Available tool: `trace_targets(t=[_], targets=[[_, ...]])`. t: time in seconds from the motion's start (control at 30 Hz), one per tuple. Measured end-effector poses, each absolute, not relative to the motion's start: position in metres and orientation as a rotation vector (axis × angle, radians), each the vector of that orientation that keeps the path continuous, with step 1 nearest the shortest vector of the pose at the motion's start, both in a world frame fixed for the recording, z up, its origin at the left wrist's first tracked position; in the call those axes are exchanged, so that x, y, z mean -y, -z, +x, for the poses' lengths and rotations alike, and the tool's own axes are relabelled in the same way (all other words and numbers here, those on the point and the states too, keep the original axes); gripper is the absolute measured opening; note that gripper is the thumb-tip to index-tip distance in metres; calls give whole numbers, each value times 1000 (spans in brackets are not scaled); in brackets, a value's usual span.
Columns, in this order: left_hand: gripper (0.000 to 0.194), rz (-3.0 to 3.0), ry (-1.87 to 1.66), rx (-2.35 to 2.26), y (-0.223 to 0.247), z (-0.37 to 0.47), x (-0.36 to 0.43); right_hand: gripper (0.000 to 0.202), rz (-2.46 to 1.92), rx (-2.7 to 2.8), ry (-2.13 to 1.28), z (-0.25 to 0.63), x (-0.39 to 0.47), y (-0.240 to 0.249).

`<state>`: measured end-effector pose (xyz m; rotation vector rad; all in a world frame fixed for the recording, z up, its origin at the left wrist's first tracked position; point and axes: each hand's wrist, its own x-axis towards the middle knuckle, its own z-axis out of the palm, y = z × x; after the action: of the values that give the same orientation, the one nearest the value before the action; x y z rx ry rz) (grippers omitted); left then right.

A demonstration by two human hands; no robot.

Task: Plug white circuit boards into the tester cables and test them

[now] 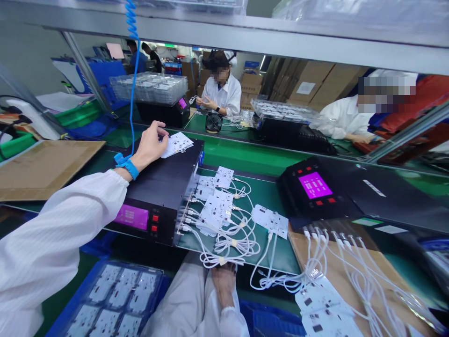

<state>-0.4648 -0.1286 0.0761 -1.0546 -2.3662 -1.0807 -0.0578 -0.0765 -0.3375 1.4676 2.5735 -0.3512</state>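
My left hand [151, 146], with a blue wrist strap [126, 164], is at a small stack of white circuit boards [178, 143] on top of a black tester box [157, 175]. Its fingers curl at the near edge of the boards, the thumb side against them. My right hand [224, 277] is low at the table's front edge, below a bundle of white cables [228, 248]; its fingers are mostly hidden there. Several more circuit boards [215, 208] lie beside the box, with white cables plugged into them. One separate board [271, 220] lies further right.
A second black tester box [315, 187] with a lit screen stands right, its cables running over cardboard [354, 262] to more boards [326, 304]. A tray of boards [119, 290] is low left. A coiled blue cord [132, 84] hangs down. Co-workers sit across the bench.
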Motion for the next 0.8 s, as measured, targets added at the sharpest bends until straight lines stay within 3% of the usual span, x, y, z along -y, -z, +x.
trace_targets(t=[0.4, 0.8], targets=[[45, -1184, 959, 2296, -71, -468, 128, 42, 1404, -2602, 307, -60, 72, 333], [41, -1393, 818, 2261, -67, -468, 126, 42, 1400, -2600, 341, -59, 70, 332]])
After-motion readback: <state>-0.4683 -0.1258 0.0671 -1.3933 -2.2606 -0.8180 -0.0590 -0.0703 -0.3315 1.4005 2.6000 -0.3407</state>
